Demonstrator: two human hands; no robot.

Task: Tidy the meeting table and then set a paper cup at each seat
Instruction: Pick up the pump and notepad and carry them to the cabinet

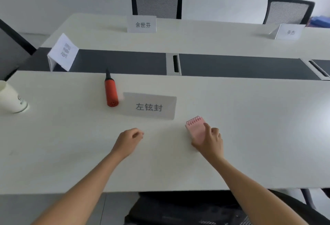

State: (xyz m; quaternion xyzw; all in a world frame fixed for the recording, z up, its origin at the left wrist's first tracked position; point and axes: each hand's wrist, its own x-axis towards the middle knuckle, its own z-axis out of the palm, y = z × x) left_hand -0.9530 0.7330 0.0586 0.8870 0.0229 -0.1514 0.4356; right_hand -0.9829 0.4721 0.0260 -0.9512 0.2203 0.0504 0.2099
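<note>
A small pink spiral notepad [195, 128] lies tilted on the white meeting table [71, 144], and my right hand [209, 141] grips its lower right part, thumb on top. My left hand [129, 141] hovers just above the table to the left, fingers loosely curled and holding nothing. A red hand pump with a black nozzle [111, 91] lies beyond my left hand. Beside it a name card [149, 106] lies flat. A white paper cup [11, 98] stands at the far left edge of view.
Folded name cards stand at the left end [62, 52], far middle [142, 24] and far right [290, 32]. A dark centre strip [232, 66] with cable slots divides the table. Two mesh chairs [156, 6] stand behind it; another chair [196, 210] is below me.
</note>
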